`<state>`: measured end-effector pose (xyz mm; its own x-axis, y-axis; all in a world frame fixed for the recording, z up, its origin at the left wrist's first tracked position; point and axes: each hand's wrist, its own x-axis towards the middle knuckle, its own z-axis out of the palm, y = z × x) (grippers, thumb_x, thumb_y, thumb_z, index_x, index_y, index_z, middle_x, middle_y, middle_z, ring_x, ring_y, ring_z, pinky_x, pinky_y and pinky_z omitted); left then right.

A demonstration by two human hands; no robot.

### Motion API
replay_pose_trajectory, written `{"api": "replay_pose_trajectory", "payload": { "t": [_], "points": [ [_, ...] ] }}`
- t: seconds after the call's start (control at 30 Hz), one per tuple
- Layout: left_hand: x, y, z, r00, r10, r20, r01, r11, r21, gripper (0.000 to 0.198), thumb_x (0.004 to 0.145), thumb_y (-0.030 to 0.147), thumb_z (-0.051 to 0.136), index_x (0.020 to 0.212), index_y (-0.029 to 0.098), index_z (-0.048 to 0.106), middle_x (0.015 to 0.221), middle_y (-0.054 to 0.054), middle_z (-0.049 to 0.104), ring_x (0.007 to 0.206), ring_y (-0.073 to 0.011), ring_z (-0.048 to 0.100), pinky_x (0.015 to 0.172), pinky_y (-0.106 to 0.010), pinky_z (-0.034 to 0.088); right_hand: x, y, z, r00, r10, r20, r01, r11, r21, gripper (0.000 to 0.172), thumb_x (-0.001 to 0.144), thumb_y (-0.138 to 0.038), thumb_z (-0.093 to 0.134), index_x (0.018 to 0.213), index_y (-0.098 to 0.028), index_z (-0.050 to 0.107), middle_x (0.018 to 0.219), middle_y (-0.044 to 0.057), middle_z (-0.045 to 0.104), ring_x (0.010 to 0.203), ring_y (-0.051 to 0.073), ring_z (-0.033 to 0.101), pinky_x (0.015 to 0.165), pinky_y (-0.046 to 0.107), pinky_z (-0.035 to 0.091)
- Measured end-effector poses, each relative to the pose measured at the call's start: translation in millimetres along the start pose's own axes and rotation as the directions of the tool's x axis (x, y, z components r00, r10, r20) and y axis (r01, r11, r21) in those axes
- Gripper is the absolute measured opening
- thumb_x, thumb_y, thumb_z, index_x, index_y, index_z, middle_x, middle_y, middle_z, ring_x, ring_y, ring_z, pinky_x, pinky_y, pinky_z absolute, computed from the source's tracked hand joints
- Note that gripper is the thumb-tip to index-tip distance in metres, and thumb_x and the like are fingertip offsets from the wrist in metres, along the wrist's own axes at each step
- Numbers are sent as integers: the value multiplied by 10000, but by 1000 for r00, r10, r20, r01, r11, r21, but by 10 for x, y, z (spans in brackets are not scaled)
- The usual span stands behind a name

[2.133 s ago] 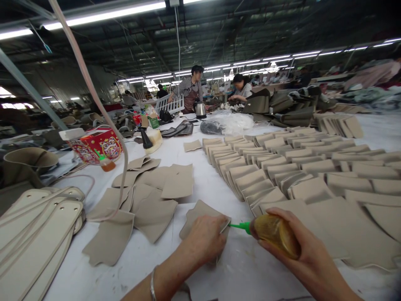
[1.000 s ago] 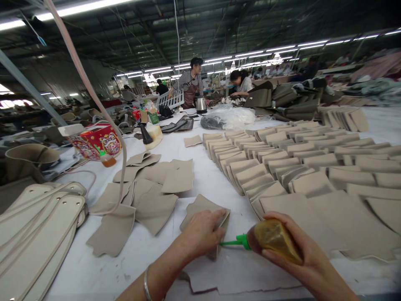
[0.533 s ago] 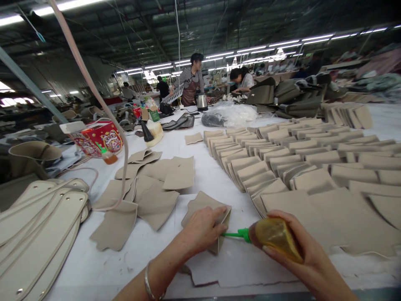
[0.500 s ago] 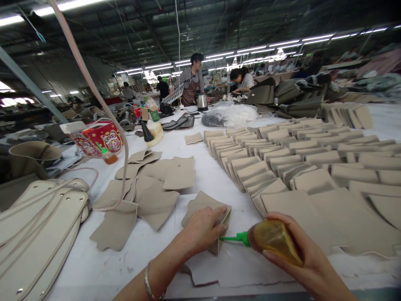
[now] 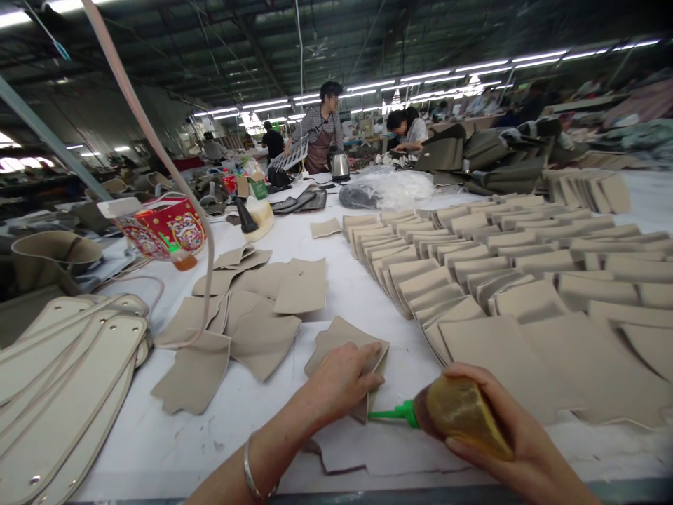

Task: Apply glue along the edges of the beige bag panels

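Observation:
My left hand [image 5: 344, 375], with a metal bangle at the wrist, holds down a beige leather-like piece [image 5: 334, 333] on the white table. Index finger and thumb grip its folded-over edge. In my right hand [image 5: 507, 421] is a squeeze bottle [image 5: 465, 417] of amber liquid, lying on its side in the grip. Its green nozzle [image 5: 392, 414] points left, its tip at the lower end of the folded edge, just below my left thumb. Another piece with its pale side up [image 5: 389, 449] lies flat near the table's front edge.
Overlapping rows of beige pieces [image 5: 488, 266] cover the right side. Loose beige pieces [image 5: 266, 330] lie left of centre, beside a hanging hose [image 5: 207, 280]. Long cream panels [image 5: 78, 379] are stacked far left, near a red box [image 5: 168, 228]. A co-worker [image 5: 320, 133] stands beyond the table.
The bottle's nozzle tip has moved down along the folded edge, toward its lower end. My left hand keeps nearly the same place on the piece.

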<state>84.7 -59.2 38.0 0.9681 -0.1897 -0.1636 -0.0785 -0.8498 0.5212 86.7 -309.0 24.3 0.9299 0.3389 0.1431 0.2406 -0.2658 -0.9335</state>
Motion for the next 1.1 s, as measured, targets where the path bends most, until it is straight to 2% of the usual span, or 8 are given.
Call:
{"api": "replay_pose_trajectory", "payload": {
  "t": [0.17, 0.37, 0.53, 0.77, 0.97, 1.1],
  "points": [
    [-1, 2, 5, 1000, -6, -4, 6, 1000, 11, 496, 880, 410, 526, 1366, 325, 481, 921, -44, 604, 859, -253, 586, 761, -328, 447, 13, 11, -36, 999, -22, -47, 18, 997, -70, 471, 749, -417, 730, 1154, -258, 550, 1171, 20, 555, 1066, 241, 544, 933, 268, 408],
    [-6, 16, -2, 1000, 3, 4, -3, 1000, 22, 489, 878, 393, 524, 1358, 309, 488, 934, -43, 612, 876, -245, 589, 770, -309, 450, -25, 62, -30, 999, -34, -1, 34, 999, -28, 491, 722, -385, 748, 1159, -272, 554, 1179, 9, 556, 1063, 235, 549, 911, 250, 421],
    [-3, 9, -4, 1000, 7, -1, -7, 1000, 15, 487, 882, 377, 509, 1362, 297, 490, 935, -49, 611, 879, -254, 593, 771, -327, 454, 16, 49, -26, 993, -94, -78, 86, 990, -108, 425, 786, -390, 704, 1157, -270, 537, 1155, 13, 557, 1057, 229, 552, 912, 258, 431],
    [-8, 0, -4, 1000, 15, 8, -15, 1000, -1, 503, 876, 392, 528, 1368, 299, 485, 948, -43, 618, 884, -242, 590, 791, -318, 451, -32, 88, 25, 999, -38, -2, 38, 999, -14, 496, 733, -397, 756, 1164, -254, 559, 1181, 40, 562, 1056, 259, 564, 901, 274, 452],
    [5, 27, -46, 999, -3, 33, 3, 1000, -8, 503, 881, 386, 515, 1375, 295, 484, 1011, -50, 632, 944, -245, 587, 844, -319, 445, 32, 112, -36, 993, -74, -89, 63, 991, -120, 466, 786, -409, 721, 1181, -254, 528, 1178, 47, 562, 1076, 269, 559, 914, 305, 465],
    [5, 46, -71, 998, -11, 55, 11, 1000, -9, 513, 875, 362, 505, 1383, 296, 478, 1055, -55, 632, 975, -255, 587, 864, -328, 442, -14, 113, 0, 1000, -18, -24, 18, 1000, 2, 513, 725, -390, 750, 1179, -246, 560, 1196, 44, 560, 1056, 266, 571, 894, 279, 471]
  ]
}}
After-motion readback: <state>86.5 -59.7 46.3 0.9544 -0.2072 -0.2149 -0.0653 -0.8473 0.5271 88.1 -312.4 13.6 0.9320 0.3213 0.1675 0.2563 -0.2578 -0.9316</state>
